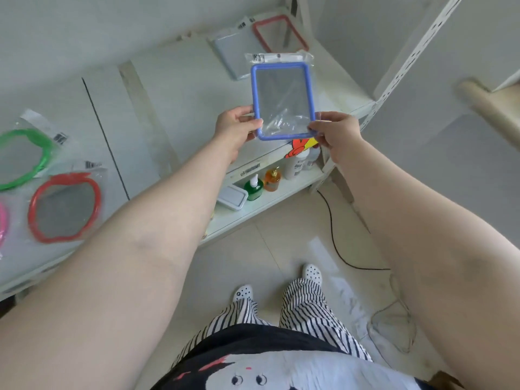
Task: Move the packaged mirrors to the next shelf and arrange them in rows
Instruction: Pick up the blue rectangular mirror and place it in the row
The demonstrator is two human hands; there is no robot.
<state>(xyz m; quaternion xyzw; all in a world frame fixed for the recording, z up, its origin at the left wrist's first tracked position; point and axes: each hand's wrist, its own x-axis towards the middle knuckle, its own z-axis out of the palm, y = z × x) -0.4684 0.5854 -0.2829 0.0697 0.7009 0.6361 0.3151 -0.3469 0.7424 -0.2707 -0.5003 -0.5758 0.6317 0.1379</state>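
Observation:
A blue-framed rectangular mirror [282,98] in a clear plastic bag is held above the right white shelf [180,88]. My left hand [235,128] pinches its lower left corner and my right hand [334,133] pinches its lower right corner. Behind it on that shelf lie a grey-framed packaged mirror [229,56] and a red-framed rectangular one [278,33]. On the left shelf [92,130] lie a green round packaged mirror [22,157], a red apple-shaped one [64,206] and the edge of a pink one [2,223].
A lower shelf [259,204] holds a white lidded box [233,197], a green bottle [253,188], an orange bottle [272,180] and white bottles [295,164]. A black cable [337,249] runs over the tiled floor. A perforated shelf post [408,60] rises at the right.

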